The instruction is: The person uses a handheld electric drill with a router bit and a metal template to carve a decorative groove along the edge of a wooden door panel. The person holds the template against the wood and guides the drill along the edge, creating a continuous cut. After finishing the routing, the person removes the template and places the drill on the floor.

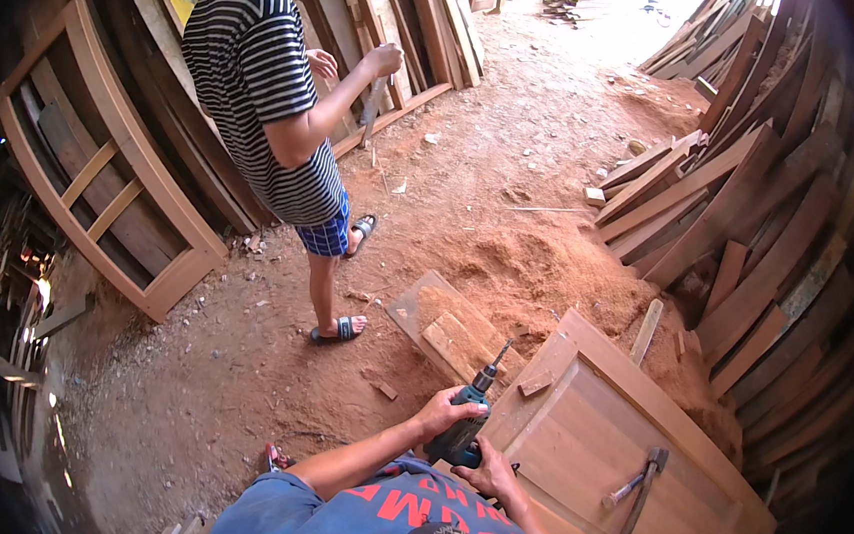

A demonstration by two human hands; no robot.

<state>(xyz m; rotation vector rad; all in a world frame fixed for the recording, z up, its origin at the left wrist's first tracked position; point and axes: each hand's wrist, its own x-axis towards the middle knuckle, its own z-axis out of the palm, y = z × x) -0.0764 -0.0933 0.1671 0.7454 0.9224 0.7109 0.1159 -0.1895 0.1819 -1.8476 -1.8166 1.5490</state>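
A teal and black power drill point(460, 425) is held in front of my body, its bit pointing up and away to the right. My left hand point(446, 412) wraps round the drill's upper body, just behind the chuck. Lower down, my right hand point(493, 473) is closed at the handle end, partly hidden by the drill. Just right of both hands lies a wooden door panel point(625, 423). On it rest a hammer point(644, 493), a chisel-like tool point(622, 492) beside the hammer, and a small wood block point(536, 383).
Another person point(260, 93) in a striped shirt stands ahead left, holding a flat tool. A door frame point(84, 160) leans at the left. Boards point(781, 225) lean along the right. Sawdust point(537, 266) is heaped beyond a loose board point(418, 312) on the dirt floor.
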